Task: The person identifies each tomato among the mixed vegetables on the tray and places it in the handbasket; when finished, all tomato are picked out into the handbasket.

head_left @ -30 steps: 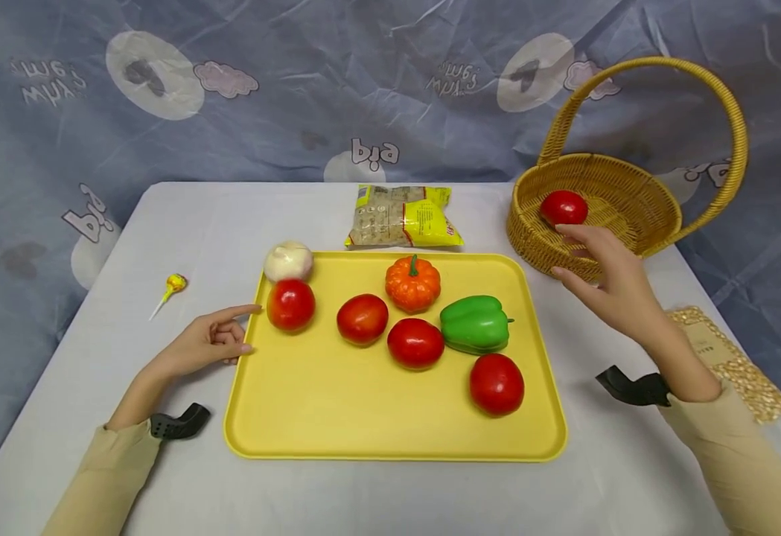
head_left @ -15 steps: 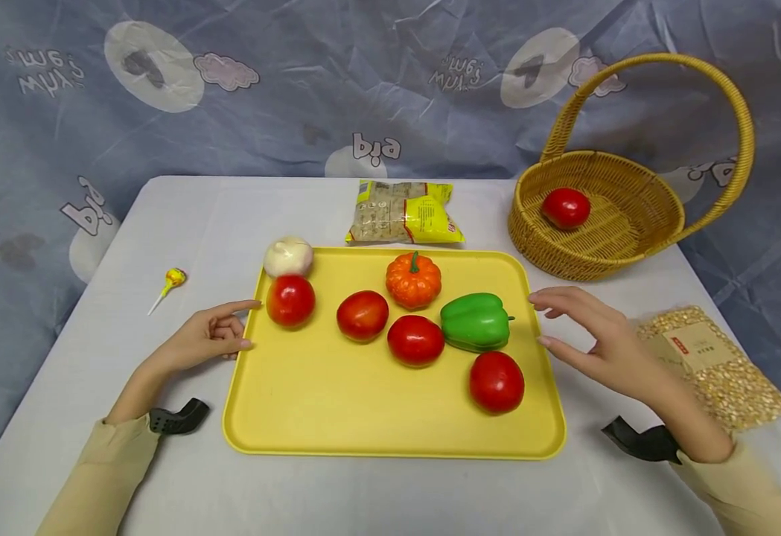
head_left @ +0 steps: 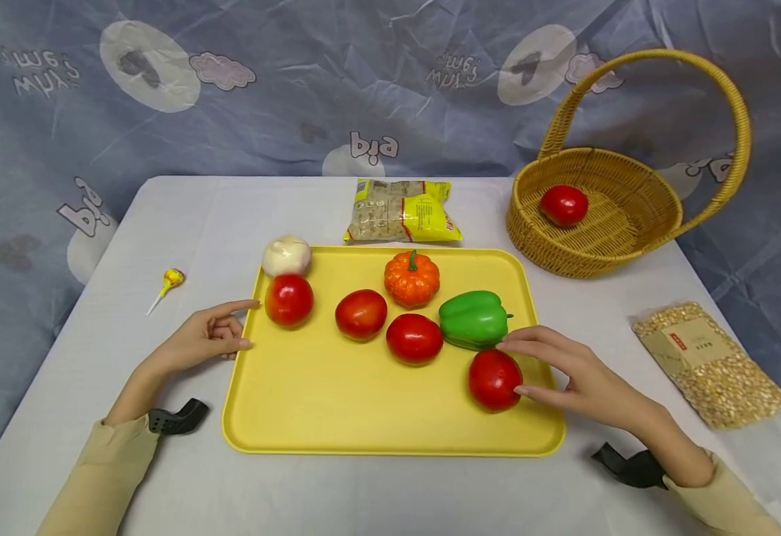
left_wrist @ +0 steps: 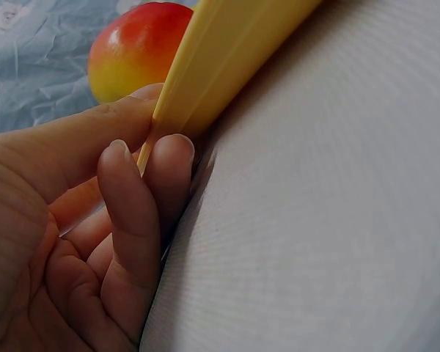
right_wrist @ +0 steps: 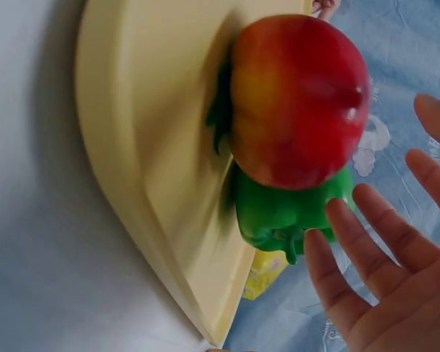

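My right hand (head_left: pixel 581 376) reaches over the right rim of the yellow tray (head_left: pixel 377 417). Its fingers and thumb are spread at the right side of a round red fruit (head_left: pixel 494 380), which has a yellow patch and a green leaf in the right wrist view. Gaps show between the straight fingers (right_wrist: pixel 396 227). Just behind that fruit lies a green bell pepper (head_left: pixel 473 320). My left hand (head_left: pixel 196 339) pinches the tray's left rim; in the left wrist view the rim lies between its digits. Near it sits a red-yellow fruit (left_wrist: pixel 136 51).
More tray items are two red oval fruits, one a red fruit (head_left: pixel 415 339), an orange pumpkin (head_left: pixel 412 279) and a white bulb (head_left: pixel 286 257). Around it are a wicker basket (head_left: pixel 531 238) holding a red fruit, a yellow bag (head_left: pixel 403 212), a bag of kernels (head_left: pixel 712 365) and a lollipop (head_left: pixel 170 281).
My right hand has moved from the basket's front rim, down and left, to the round red fruit on the tray. The left hand has kept its place at the tray's rim.
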The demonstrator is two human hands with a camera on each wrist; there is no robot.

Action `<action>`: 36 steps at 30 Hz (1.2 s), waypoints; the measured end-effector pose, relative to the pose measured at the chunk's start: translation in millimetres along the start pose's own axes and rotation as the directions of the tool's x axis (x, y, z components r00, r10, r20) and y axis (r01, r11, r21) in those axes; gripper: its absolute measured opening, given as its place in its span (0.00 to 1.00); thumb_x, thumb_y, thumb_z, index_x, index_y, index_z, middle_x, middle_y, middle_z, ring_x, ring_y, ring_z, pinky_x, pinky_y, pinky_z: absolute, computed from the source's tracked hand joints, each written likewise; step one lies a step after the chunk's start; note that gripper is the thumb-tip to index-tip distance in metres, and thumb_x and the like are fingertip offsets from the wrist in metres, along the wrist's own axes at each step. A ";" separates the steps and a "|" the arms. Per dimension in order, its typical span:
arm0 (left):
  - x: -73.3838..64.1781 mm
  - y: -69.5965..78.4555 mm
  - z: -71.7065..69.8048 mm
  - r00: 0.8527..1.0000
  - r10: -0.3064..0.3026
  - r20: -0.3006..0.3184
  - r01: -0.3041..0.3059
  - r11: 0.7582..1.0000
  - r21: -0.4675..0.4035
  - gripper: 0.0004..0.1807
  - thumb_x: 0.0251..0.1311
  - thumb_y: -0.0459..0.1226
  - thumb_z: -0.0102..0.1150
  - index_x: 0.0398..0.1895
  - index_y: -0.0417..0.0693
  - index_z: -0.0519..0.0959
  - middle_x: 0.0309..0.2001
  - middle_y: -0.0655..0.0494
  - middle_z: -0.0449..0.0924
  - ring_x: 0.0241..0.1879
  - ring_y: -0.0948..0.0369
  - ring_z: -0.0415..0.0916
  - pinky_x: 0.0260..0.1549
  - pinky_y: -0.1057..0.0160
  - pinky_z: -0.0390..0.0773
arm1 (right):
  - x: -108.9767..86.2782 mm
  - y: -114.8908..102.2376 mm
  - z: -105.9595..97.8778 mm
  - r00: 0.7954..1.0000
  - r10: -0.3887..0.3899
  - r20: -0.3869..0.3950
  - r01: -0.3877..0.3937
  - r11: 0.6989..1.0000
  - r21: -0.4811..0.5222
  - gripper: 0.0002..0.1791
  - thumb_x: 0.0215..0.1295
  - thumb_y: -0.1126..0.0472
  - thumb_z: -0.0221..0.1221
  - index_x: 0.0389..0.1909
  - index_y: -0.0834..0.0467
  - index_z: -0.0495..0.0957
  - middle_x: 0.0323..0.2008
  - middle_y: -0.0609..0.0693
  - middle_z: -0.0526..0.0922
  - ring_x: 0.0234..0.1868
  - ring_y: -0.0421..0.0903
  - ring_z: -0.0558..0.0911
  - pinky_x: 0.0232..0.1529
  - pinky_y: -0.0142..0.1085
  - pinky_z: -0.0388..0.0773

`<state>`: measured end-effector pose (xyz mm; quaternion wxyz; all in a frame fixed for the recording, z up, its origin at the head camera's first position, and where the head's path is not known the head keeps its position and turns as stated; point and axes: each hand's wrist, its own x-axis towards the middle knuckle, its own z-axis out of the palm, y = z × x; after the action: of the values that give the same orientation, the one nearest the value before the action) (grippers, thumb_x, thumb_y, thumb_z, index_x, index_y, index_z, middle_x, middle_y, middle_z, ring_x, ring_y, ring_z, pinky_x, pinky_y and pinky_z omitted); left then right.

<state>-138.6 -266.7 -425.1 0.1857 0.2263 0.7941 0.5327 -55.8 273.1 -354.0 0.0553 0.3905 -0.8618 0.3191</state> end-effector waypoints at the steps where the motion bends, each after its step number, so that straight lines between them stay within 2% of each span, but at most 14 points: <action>1: -0.2 -0.1 -0.1 1.000 -0.003 -0.001 0.003 1.000 -0.001 0.33 0.55 0.27 0.60 0.64 0.29 0.60 0.25 0.62 0.75 0.18 0.64 0.70 0.22 0.70 0.76 | -0.9 -0.2 1.4 1.000 0.020 0.017 -0.019 1.000 -0.004 0.34 0.41 0.68 0.72 0.55 0.55 0.76 0.52 0.46 0.76 0.57 0.32 0.71 0.59 0.14 0.62; 5: -1.0 -0.6 0.3 1.000 -0.021 -0.007 0.021 1.000 -0.003 0.33 0.55 0.28 0.61 0.64 0.30 0.60 0.26 0.63 0.75 0.19 0.64 0.71 0.22 0.69 0.76 | -3.0 -1.9 5.6 0.988 0.119 0.100 -0.115 0.992 -0.047 0.32 0.46 0.59 0.72 0.56 0.47 0.74 0.55 0.42 0.73 0.58 0.31 0.69 0.58 0.17 0.66; 10: -1.4 -1.4 1.1 0.999 -0.037 -0.010 0.037 0.999 -0.010 0.34 0.55 0.28 0.61 0.65 0.32 0.60 0.26 0.64 0.76 0.19 0.66 0.72 0.22 0.68 0.77 | -4.1 -3.1 11.2 0.965 0.205 0.165 -0.188 0.976 -0.110 0.30 0.50 0.51 0.69 0.56 0.38 0.72 0.58 0.40 0.71 0.59 0.33 0.68 0.54 0.30 0.76; 14: -1.4 -0.8 1.2 0.999 -0.041 -0.011 0.041 0.999 -0.006 0.34 0.55 0.29 0.61 0.65 0.33 0.60 0.26 0.64 0.75 0.19 0.66 0.72 0.22 0.68 0.77 | -4.8 -3.3 16.4 0.956 0.226 0.186 -0.211 0.973 -0.097 0.30 0.50 0.48 0.69 0.56 0.36 0.72 0.58 0.40 0.70 0.59 0.37 0.68 0.52 0.36 0.78; 21: -1.7 0.5 1.2 0.999 -0.036 -0.008 0.036 0.999 -0.004 0.34 0.55 0.28 0.61 0.65 0.32 0.60 0.26 0.63 0.75 0.19 0.64 0.72 0.23 0.69 0.77 | -4.9 -4.5 21.5 0.933 0.247 0.263 -0.237 0.969 -0.071 0.35 0.48 0.48 0.70 0.59 0.34 0.69 0.60 0.38 0.68 0.59 0.39 0.69 0.52 0.40 0.78; 29: -1.6 0.0 2.0 0.999 -0.030 -0.010 0.030 1.000 -0.007 0.33 0.55 0.28 0.61 0.64 0.30 0.60 0.27 0.63 0.75 0.19 0.64 0.71 0.22 0.69 0.77 | -5.2 -7.2 21.3 0.951 0.184 0.247 -0.176 0.983 -0.053 0.36 0.46 0.51 0.72 0.58 0.36 0.70 0.58 0.39 0.70 0.57 0.37 0.70 0.50 0.37 0.79; 36: -0.8 1.6 1.2 1.000 -0.024 -0.009 0.024 1.000 0.004 0.33 0.55 0.28 0.61 0.64 0.31 0.60 0.26 0.63 0.75 0.19 0.64 0.71 0.23 0.69 0.77 | -3.9 -10.2 2.6 0.967 0.142 0.211 -0.141 0.990 -0.021 0.34 0.46 0.53 0.72 0.58 0.40 0.72 0.59 0.41 0.70 0.59 0.34 0.69 0.51 0.33 0.78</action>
<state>-137.0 -265.7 -423.9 0.1879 0.2146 0.7988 0.5297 -45.5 269.1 -352.2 -0.0585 0.3596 -0.8893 0.2765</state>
